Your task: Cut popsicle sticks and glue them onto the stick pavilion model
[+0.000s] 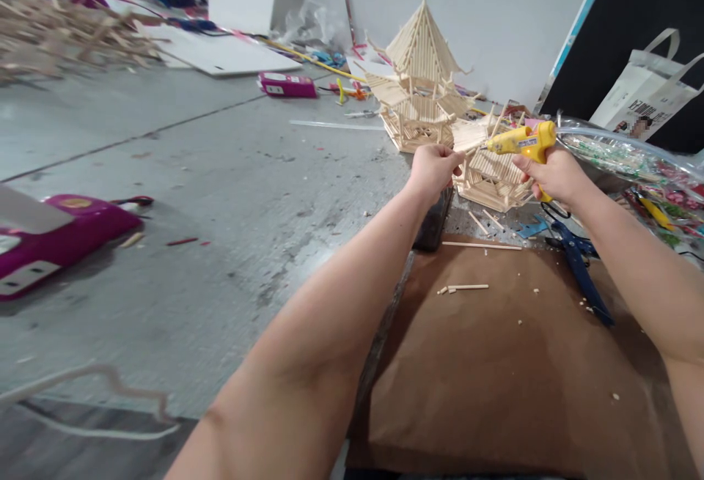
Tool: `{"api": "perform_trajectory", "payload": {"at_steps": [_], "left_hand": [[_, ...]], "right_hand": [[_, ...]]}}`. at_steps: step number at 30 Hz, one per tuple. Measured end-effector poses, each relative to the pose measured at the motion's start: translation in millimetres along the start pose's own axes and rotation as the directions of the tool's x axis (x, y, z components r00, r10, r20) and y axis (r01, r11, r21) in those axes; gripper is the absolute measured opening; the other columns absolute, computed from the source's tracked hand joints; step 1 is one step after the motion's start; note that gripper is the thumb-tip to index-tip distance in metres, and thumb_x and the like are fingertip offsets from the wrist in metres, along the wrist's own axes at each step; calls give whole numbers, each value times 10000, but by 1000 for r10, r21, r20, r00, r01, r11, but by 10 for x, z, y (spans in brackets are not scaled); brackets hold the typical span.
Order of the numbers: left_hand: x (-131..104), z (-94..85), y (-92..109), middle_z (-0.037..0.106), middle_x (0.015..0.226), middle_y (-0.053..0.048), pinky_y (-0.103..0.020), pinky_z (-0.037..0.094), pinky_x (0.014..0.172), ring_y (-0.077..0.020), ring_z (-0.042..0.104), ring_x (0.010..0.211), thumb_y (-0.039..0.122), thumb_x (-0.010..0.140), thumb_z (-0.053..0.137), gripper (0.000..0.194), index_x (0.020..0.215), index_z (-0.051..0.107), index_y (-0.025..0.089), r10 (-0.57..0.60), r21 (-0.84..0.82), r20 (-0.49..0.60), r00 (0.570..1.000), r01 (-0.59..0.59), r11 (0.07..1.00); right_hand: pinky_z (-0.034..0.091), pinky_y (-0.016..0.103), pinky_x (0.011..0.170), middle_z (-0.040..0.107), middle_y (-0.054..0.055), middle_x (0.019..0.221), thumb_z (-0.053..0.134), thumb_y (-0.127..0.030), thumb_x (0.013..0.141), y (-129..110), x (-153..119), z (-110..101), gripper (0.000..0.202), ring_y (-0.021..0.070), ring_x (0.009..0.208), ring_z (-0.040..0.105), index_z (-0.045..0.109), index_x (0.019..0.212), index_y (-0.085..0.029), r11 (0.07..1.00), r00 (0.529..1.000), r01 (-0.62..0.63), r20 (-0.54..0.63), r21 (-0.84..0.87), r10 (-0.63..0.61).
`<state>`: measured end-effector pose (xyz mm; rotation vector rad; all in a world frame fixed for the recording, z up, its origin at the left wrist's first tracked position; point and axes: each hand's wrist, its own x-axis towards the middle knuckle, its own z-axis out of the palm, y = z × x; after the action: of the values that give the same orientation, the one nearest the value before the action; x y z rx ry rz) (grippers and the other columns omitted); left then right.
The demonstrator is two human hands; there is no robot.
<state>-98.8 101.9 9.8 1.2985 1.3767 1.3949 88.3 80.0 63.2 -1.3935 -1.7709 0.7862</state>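
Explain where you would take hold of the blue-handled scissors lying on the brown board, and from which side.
Grip the scissors at the looped handles at the far end, beside the right hand. Come from above and the right: they lie flat, blades pointing towards the person, with bare brown board around them.

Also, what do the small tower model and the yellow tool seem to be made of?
The tower model looks like pale, unpainted thin wooden sticks: separate slats show in roof and walls. The yellow tool in the right hand looks like smooth, slightly glossy moulded plastic, probably a glue gun.
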Motion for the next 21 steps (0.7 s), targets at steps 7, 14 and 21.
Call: {"api": "perform_trajectory", "payload": {"at_steps": [7, 14, 21], "left_hand": [[6, 47, -123, 528, 473, 8, -193, 339, 480, -93, 472, 484, 307, 705, 522, 229, 526, 522, 164, 199, 246, -90, 976, -172, 954], [-44, 115, -132, 542, 497, 8, -198, 356, 548, -102, 490, 539, 313, 725, 497, 229, 555, 523, 161, 220, 279, -107, 970, -183, 943], [-20, 151, -169, 543, 495, 4, -204, 363, 546, -110, 497, 540, 316, 718, 503, 233, 547, 524, 160, 203, 266, -105, 974, -169, 949]], "right_hand": [[312, 180, 271, 548, -17, 580, 597, -412, 741, -6, -31, -21, 279, 40, 306, 393, 571, 882, -172, 999, 999, 26, -20, -43, -27], [307, 199, 281, 546, -14, 590, 597, -425, 727, 20, -28, -12, 287, 57, 302, 409, 549, 838, -165, 998, 1000, 23, -14, -50, -24], [323, 182, 290, 555, -21, 597, 603, -446, 716, 69, 6, 16, 302, 46, 308, 414, 535, 845, -181, 998, 999, 45, -10, -44, -46]]}}
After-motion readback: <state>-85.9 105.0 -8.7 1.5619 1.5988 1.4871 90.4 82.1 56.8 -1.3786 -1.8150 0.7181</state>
